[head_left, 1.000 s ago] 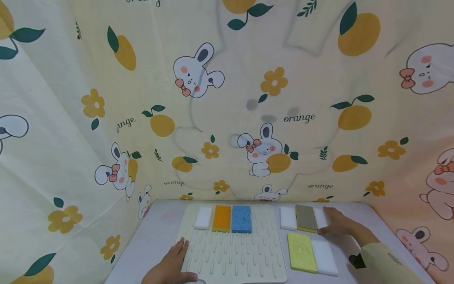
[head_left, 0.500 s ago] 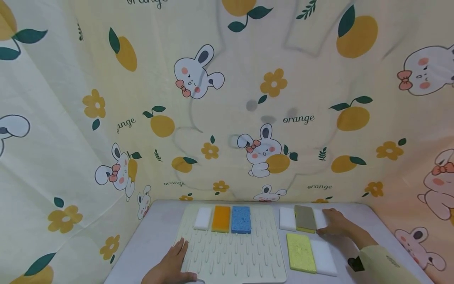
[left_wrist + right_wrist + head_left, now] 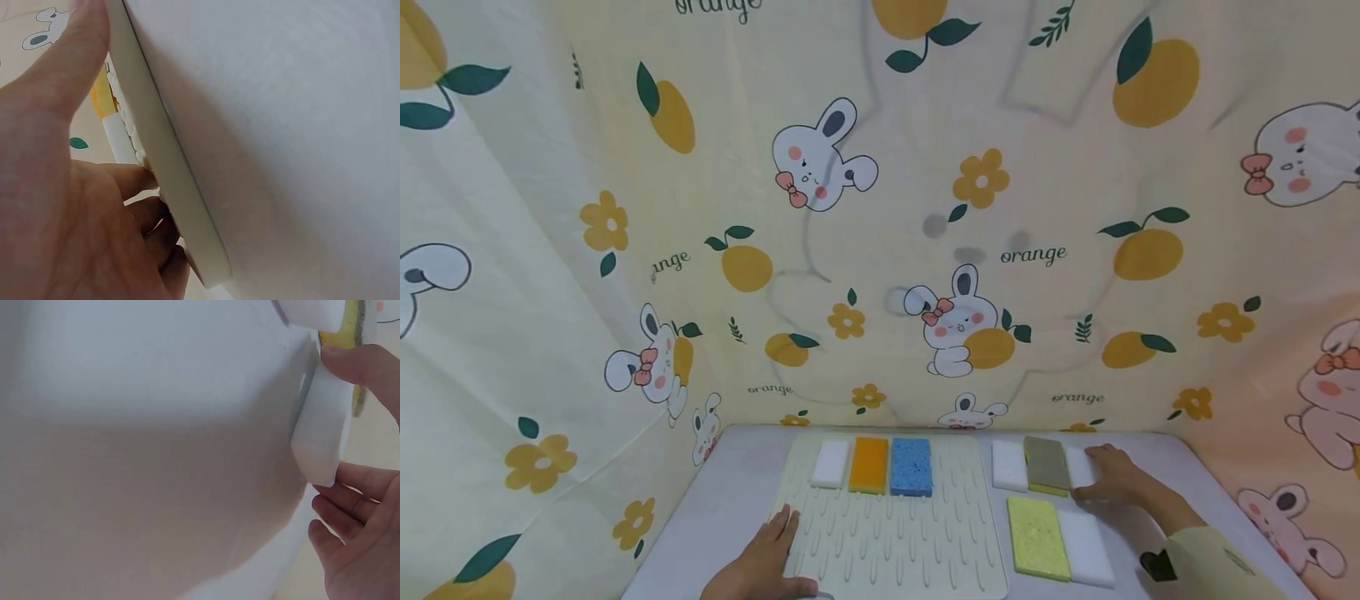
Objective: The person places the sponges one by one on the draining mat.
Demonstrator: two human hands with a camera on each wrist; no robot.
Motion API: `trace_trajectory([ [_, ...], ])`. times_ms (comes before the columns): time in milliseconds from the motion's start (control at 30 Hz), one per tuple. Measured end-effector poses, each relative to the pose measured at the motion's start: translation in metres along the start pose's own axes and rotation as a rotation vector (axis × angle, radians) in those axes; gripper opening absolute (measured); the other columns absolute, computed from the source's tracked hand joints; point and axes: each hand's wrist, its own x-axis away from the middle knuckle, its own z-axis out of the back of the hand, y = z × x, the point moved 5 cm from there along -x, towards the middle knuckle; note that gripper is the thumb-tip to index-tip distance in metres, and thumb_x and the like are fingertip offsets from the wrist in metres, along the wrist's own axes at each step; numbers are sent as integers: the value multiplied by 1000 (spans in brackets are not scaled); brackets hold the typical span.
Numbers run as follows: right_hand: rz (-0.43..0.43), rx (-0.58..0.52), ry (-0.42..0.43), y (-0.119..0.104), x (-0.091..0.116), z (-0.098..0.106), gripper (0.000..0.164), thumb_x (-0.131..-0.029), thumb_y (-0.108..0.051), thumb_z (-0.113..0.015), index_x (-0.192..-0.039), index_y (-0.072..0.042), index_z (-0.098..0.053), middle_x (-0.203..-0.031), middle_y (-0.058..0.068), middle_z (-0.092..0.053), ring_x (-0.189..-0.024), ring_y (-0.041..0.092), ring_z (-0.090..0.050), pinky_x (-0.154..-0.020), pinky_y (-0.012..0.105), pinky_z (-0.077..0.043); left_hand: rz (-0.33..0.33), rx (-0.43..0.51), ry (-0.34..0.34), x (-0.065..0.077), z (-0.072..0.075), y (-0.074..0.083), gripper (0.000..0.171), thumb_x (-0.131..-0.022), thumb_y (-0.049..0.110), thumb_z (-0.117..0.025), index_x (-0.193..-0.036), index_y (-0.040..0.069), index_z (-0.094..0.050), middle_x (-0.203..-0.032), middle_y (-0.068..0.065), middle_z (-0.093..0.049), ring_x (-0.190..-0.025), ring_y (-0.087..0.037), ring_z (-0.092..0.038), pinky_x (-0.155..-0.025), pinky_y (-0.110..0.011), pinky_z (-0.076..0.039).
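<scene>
On the ribbed tray [image 3: 891, 550], our clock, we're counting three: white sponge [image 3: 830, 464] at ten o'clock, orange sponge [image 3: 868, 465] at eleven, blue sponge [image 3: 912, 467] at one. Five are lying off it toward three: grey-yellow sponge [image 3: 1047, 463], yellow sponge [image 3: 1037, 537], far white sponge [image 3: 1008, 465], near white sponge [image 3: 1086, 550], and the outer white sponge [image 3: 1078, 467] the right hand [image 3: 1112, 477] is pinching. Toward eight, the left hand [image 3: 758, 557] is resting, thumb spread, on the tray's edge.

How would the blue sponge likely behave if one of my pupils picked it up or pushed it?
The blue sponge is probably light for its size, since its speckled face looks porous. Its flat, rectangular shape makes rolling or tipping unlikely. Pushed, it might catch on the ridges of the cream board.
</scene>
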Motion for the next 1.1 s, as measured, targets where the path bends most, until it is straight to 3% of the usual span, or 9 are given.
trace_trajectory([
  [233, -7, -29, 27, 7, 8, 9, 113, -81, -51, -91, -145, 26, -38, -138, 48, -44, -123, 62, -46, -105, 75, -45, 18, -16, -10, -1, -1, 0, 121, -78, 62, -89, -164, -4, -34, -172, -29, -27, -154, -59, -28, -121, -74, -29],
  [433, 7, -76, 114, 8, 17, 24, 112, -87, -46, -87, -151, 25, -28, -143, 52, -32, -123, 64, -38, -100, 78, -44, 1, -30, -6, -1, -2, 1, 121, -79, 61, -89, -164, -5, -34, -172, -29, -27, -153, -59, -29, -121, -73, -30],
  [567, 41, -101, 170, 3, 21, 29, 109, -87, -44, -88, -154, 18, -29, -145, 48, -33, -122, 62, -40, -94, 77, -47, 0, -30, -4, -3, -3, -1, 122, -79, 62, -89, -164, -5, -33, -173, -29, -26, -154, -58, -28, -122, -73, -29],
  [733, 88, -132, 203, -11, 21, 28, 106, -85, -42, -91, -155, 14, -34, -146, 46, -37, -124, 60, -40, -94, 77, -46, -3, -22, -4, -4, -3, -5, 123, -79, 64, -88, -165, -5, -32, -173, -29, -25, -155, -57, -27, -122, -74, -28],
  [933, 128, -156, 208, -36, 20, 23, 104, -84, -38, -93, -153, 14, -35, -146, 46, -37, -128, 61, -40, -95, 76, -47, -80, -49, 4, -4, -3, -2, 122, -82, 61, -87, -162, -12, -30, -171, -34, -24, -158, -51, -26, -126, -70, -22],
  [1100, 143, -158, 189, -57, 18, 16, 109, -84, -40, -93, -155, 17, -32, -149, 42, -36, -129, 58, -41, -97, 72, -49, -55, -56, -2, -5, -3, -3, 124, -81, 63, -87, -163, -11, -30, -172, -32, -24, -158, -50, -27, -126, -69, -22],
])
